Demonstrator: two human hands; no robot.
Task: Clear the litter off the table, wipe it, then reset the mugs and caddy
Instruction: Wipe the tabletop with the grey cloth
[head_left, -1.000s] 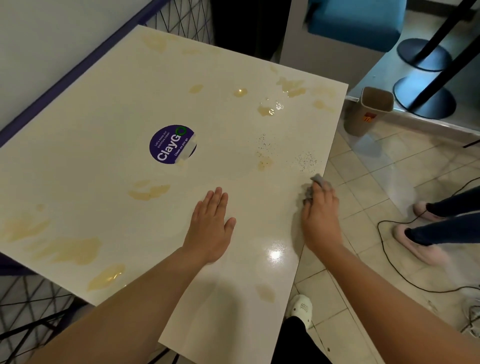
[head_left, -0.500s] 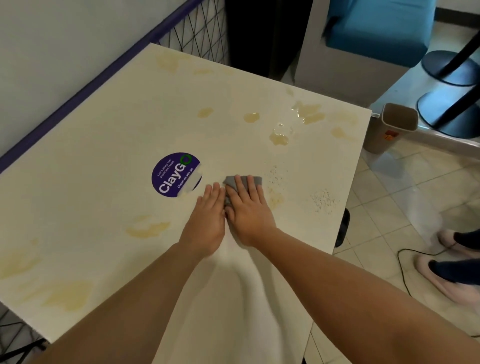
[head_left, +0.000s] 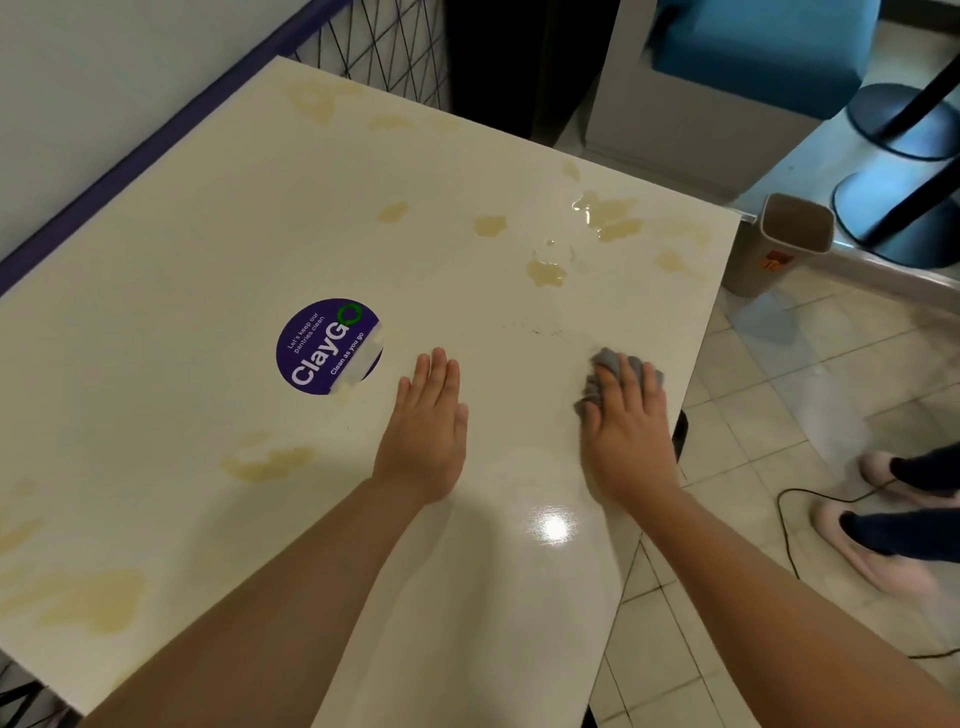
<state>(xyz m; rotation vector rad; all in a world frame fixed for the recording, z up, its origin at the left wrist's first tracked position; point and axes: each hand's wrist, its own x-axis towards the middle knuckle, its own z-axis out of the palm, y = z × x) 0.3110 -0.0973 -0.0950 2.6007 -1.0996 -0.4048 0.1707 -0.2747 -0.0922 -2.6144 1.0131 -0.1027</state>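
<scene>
The white table (head_left: 208, 249) carries yellowish spill stains (head_left: 605, 213) at its far right, left and near-left parts, plus a thin line of dark specks (head_left: 540, 330). My right hand (head_left: 626, 431) presses a crumpled grey cloth (head_left: 602, 371) flat on the tabletop near the right edge. My left hand (head_left: 428, 431) lies flat on the table with fingers together, holding nothing, to the left of the cloth. No mugs or caddy are in view.
A purple round ClayGo sticker (head_left: 330, 345) sits mid-table. A beige bin (head_left: 779, 244) stands on the tiled floor past the right edge. Another person's feet in pink shoes (head_left: 872, 551) and a black cable (head_left: 789, 519) are at right. Wall at left.
My right hand slid the cloth from beside my left hand back to the right edge. The scattered dark specks near the right edge are mostly gone. My left hand stayed put.
</scene>
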